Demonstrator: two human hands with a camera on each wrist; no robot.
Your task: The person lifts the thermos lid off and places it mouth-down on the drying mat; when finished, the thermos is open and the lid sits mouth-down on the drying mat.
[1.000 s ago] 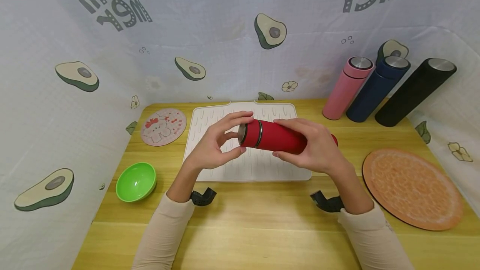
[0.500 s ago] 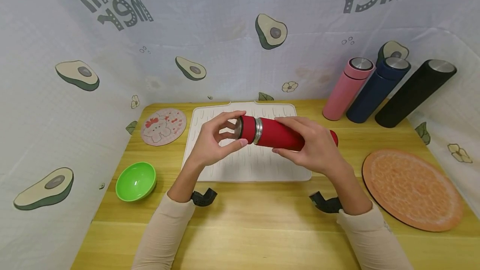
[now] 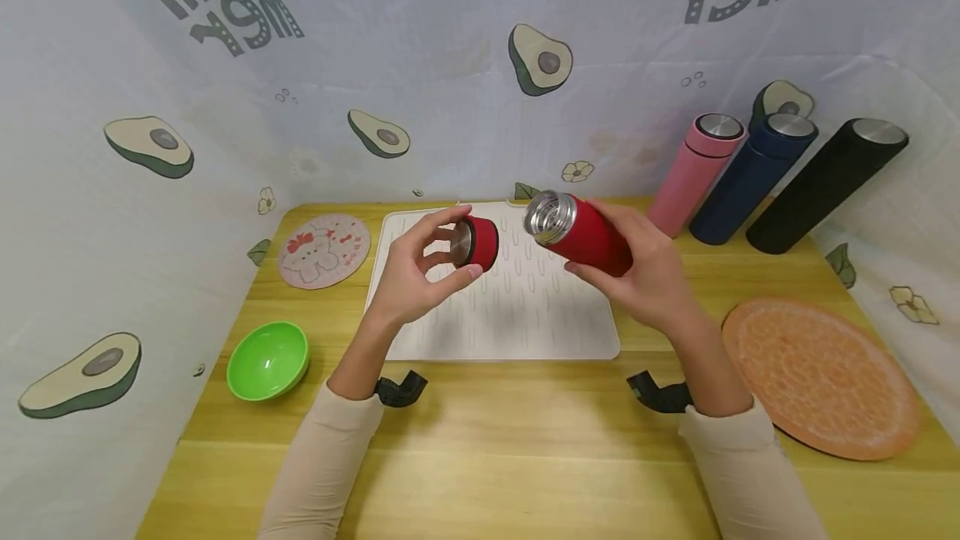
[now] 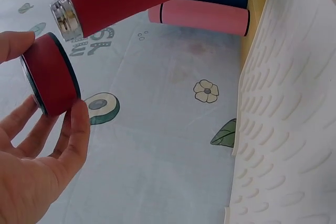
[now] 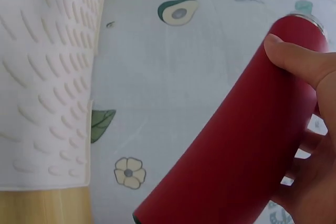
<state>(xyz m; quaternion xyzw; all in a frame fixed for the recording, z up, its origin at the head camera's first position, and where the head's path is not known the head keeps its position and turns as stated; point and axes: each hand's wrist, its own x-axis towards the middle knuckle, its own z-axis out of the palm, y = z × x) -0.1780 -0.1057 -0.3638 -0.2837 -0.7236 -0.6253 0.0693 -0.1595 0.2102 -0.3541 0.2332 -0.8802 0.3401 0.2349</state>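
Observation:
In the head view my left hand (image 3: 411, 273) pinches a red thermos lid (image 3: 486, 243) with a steel top, thumb below and fingers above. My right hand (image 3: 651, 269) grips the red thermos bottle (image 3: 596, 236) around its body. The bottle tilts with its bare steel mouth (image 3: 550, 217) facing left and toward me. A gap separates lid and bottle, both held up over the white ridged mat (image 3: 525, 323). In the left wrist view the lid (image 4: 51, 74) sits between thumb and fingertips, below the bottle's threaded steel neck (image 4: 67, 17). The right wrist view shows the bottle body (image 5: 247, 124) across my palm.
Pink (image 3: 690, 173), navy (image 3: 750, 177) and black (image 3: 825, 186) thermoses stand at the back right. A round orange mat (image 3: 825, 377) lies on the right. At left are a green bowl (image 3: 267, 361) and a pink round coaster (image 3: 324, 251). A printed curtain (image 3: 450, 73) hangs behind the table.
The lid has come off the bottle. My left hand has drawn it leftward, while my right hand has tilted the bottle so its open mouth shows.

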